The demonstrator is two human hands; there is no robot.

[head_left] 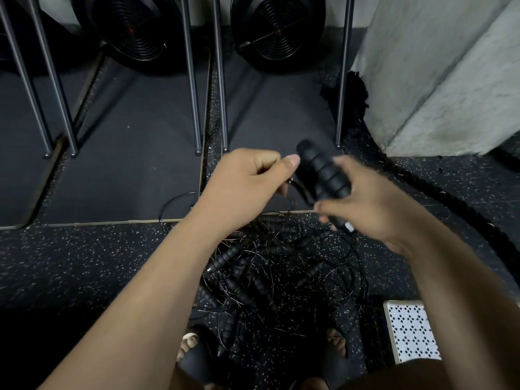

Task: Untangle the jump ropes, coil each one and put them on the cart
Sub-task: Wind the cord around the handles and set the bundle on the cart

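Just above the heap of tangled black jump ropes [275,271] on the speckled rubber floor [84,263], the right hand [374,204] curls round black ribbed foam handles [320,170]. The left hand [244,178], just beside them, pinches a thin black cord [298,189]. Untangling seems under way. Next, that rope likely needs drawing clear of the heap below before coiling.

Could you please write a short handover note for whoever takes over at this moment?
Right hand: grips ribbed black handles, raised.
Left hand: pinches a thin cable beside the handles.
Tangled jump ropes: heaped on the floor between the feet.
Done: nothing visibly coiled.
Left: untangle the heap, coil each rope, load the cart, which is not recognisable in view.
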